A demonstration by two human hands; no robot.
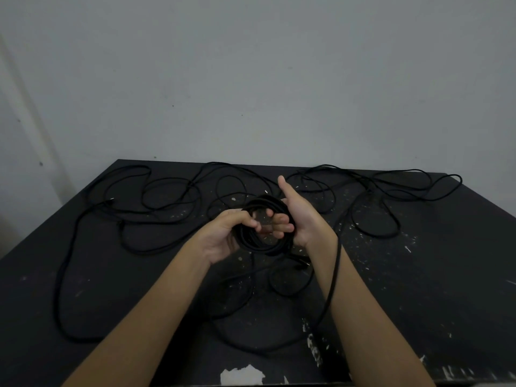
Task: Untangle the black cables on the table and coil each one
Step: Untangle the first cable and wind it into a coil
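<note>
A partly wound coil (255,245) of black cable is held just above the black table (435,289), near its middle, between both hands. The coil is gripped on its left side by the left hand (223,237), whose fingers are curled over the turns. The fingers of the right hand (300,216) are hooked through the coil's opening from the other side, with the thumb held straight up. Neither hand is free.

A trailing strand (337,261) is draped from the coil across the right forearm and is carried down into a wide loop lying on the near part of the table. The rest of the cable is spread in loose, overlapping loops to the far left (167,191) and far right (377,191) (how many separate cables are there cannot be told from this view).

Several risks can be judged from here. If the trailing strand is pulled while it lies over the forearm, it may be snagged there and the next turn wound unevenly. If slack is drawn in quickly, the crossed loops on the table may be tightened into a knot instead of being freed, since the crossings have not yet been cleared. If either grip is eased to reach for more cable, the finished turns may be sprung open and spilled back onto the table. A second cable could also be wound into this coil by mistake, as black strands are hard to tell apart against the dark surface.
</note>
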